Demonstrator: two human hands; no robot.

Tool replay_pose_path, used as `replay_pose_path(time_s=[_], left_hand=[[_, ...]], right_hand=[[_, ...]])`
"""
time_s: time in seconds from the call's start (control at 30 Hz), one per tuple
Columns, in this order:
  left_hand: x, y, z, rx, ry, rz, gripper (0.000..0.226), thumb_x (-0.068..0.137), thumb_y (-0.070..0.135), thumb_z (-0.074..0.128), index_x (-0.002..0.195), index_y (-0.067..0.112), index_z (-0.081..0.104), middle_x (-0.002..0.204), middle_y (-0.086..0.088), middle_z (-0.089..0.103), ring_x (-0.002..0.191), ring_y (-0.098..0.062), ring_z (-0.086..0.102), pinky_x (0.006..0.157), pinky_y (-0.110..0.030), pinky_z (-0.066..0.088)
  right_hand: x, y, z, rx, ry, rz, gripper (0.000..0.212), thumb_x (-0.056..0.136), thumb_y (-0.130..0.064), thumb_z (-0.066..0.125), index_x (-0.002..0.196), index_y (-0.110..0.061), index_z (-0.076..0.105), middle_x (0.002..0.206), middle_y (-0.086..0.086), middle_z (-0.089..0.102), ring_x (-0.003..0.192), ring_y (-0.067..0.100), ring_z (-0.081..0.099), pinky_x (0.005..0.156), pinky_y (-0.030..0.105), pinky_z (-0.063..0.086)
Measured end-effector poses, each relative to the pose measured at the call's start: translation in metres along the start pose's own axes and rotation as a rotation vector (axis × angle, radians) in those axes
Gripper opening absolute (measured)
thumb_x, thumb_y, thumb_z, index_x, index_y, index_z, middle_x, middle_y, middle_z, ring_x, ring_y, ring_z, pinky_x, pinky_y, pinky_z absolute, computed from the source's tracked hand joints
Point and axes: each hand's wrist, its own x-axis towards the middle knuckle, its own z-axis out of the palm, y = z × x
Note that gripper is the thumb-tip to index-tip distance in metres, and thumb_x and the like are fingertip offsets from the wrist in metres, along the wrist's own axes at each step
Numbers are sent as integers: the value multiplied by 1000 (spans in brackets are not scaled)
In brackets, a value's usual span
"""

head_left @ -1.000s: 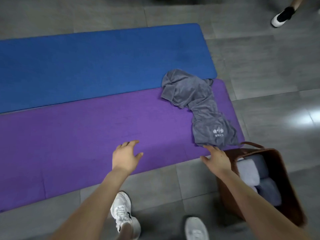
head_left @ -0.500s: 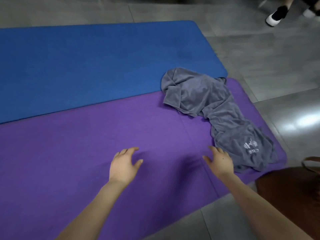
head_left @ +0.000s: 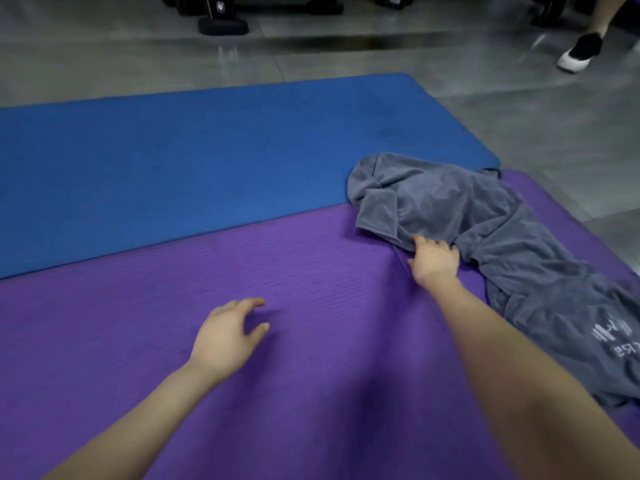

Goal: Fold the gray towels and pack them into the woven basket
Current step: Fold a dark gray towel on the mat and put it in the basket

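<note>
Gray towel (head_left: 485, 220) at two o'clock on the purple mat (head_left: 242, 271) is grasped by the right hand (head_left: 434, 261); left hand (head_left: 225, 341) is held relaxed.

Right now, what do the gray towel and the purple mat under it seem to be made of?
The gray towel looks like soft matte cloth, perhaps terry or microfibre: it lies in limp folds. The purple mat is probably foam, matte, with fine ribbing across its surface.
</note>
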Motion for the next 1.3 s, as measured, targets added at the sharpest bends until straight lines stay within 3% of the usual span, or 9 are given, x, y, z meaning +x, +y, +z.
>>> replay_pose_path(time_s=[0.1,0.2,0.33,0.47,0.6,0.8,0.97,1.1,1.3], left_hand=[[-18,-7,-13,17,5,-21,48,81,41,54,120,15,61,109,-7,66,105,-27,60,95,-31,41],[-22,-9,-20,63,-7,45,69,69,56,36,116,14,64,106,-6,67,102,-25,62,93,-28,41],[-24,6,-35,-67,89,-103,33,87,37,60,115,18,62,101,0,66,94,-21,62,86,-29,44],[-40,24,-43,-627,67,-477,26,89,34,60,107,13,59,89,-6,63,71,-20,57,67,-29,46],[-75,12,-56,-763,-82,-731,33,92,44,52,105,14,55,93,-7,58,74,-22,57,67,-29,48],[-131,-19,-28,-695,-134,-772,34,90,42,56,91,8,61,76,-8,58,64,-19,53,56,-21,45],[-137,-45,-7,-506,-54,-677,29,79,18,73,103,6,61,69,-7,57,55,-20,51,59,-28,45],[-132,-52,-3,-288,-41,-552,35,78,24,72,110,10,64,98,-7,67,95,-22,63,80,-25,43],[-121,-57,2,-271,-41,-424,16,83,29,67,96,21,64,68,11,58,92,-18,64,75,-24,42]], right_hand=[[6,14,7,-37,9,5,37,92,-28,55,128,-20,51,122,8,61,118,27,49,101,41,29],[0,6,15,10,268,-79,20,87,-10,50,93,-14,69,85,12,69,84,29,63,85,39,33],[-59,-32,-5,86,615,-309,13,70,-7,60,60,-15,59,50,6,54,47,25,53,62,35,29],[-149,-68,-29,316,608,-446,8,65,-12,63,63,-19,66,51,1,59,46,23,57,55,31,38],[-236,-100,-54,586,427,-490,12,60,-23,58,64,-21,70,51,0,64,46,22,60,45,23,42],[-310,-107,-82,522,-430,-812,23,86,-31,58,104,-25,72,100,0,72,98,18,64,83,30,50],[-273,-99,-51,303,-70,-571,25,91,-32,52,109,-25,68,110,3,70,105,25,63,85,32,48],[-227,-105,-29,254,-23,-401,37,93,-30,52,128,-19,55,123,9,61,110,29,60,86,35,47],[-165,-144,-10,-84,97,-421,49,98,-28,43,146,-20,32,143,14,43,124,34,43,97,41,37]])
